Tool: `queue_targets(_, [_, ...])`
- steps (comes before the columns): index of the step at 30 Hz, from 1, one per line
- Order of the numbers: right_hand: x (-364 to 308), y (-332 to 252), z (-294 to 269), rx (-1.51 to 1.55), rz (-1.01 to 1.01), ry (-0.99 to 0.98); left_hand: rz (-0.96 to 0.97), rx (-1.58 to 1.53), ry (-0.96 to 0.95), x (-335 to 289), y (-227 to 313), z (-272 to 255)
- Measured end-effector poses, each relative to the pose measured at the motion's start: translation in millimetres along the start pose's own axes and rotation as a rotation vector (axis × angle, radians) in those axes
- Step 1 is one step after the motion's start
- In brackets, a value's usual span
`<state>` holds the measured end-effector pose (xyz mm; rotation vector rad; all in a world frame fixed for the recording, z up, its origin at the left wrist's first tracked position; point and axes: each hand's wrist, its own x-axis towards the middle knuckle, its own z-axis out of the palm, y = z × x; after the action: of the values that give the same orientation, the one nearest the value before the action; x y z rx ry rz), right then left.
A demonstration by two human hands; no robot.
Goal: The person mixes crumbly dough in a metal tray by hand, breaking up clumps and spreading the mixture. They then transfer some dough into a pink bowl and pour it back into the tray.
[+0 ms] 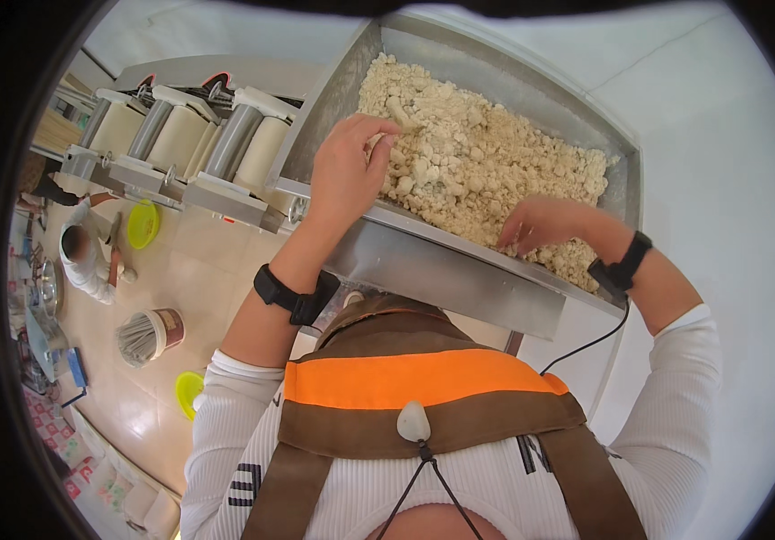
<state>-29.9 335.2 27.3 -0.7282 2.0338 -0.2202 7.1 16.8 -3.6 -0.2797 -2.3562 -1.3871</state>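
Pale, crumbly dough fills much of a long metal trough in front of me, in loose crumbs and larger lumps. Over the trough's near left side is my left hand, its fingers bent and its thumb a little apart from them. No lump shows between them; an elongated lump lies just beyond the fingertips. Farther right, my right hand reaches down into the dough along the near edge, fingers curled and bunched around crumbs. Its fingertips are partly hidden and slightly blurred.
Left of the trough stands a machine with metal rollers and cream-coloured sheets on them. Behind it, a person is low by the floor near a yellow-green basin. A bucket of grey sticks stands nearby. A cable hangs from my right wristband.
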Motion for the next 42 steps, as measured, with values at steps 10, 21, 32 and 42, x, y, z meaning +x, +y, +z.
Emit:
queue_targets(10, [87.8, -25.0, -4.3, 0.053, -0.264, 0.374, 0.036, -0.02, 0.04, 1.0, -2.5, -0.6])
queue_targets(21, [0.7, 8.4, -1.8, -0.559, 0.32, -0.226, 0.022, -0.041, 0.012, 2.3, -0.6, -3.0])
queue_targets(32, [28.6, 29.3, -8.7, -0.487, 0.145, 0.137, 0.019, -0.031, -0.015, 1.9, 0.0, -3.2])
queue_targets(42, [83.1, 65.8, -81.2, -0.319, 0.419, 0.543, 0.0, 0.005, -0.015, 1.7, 1.0, -2.7])
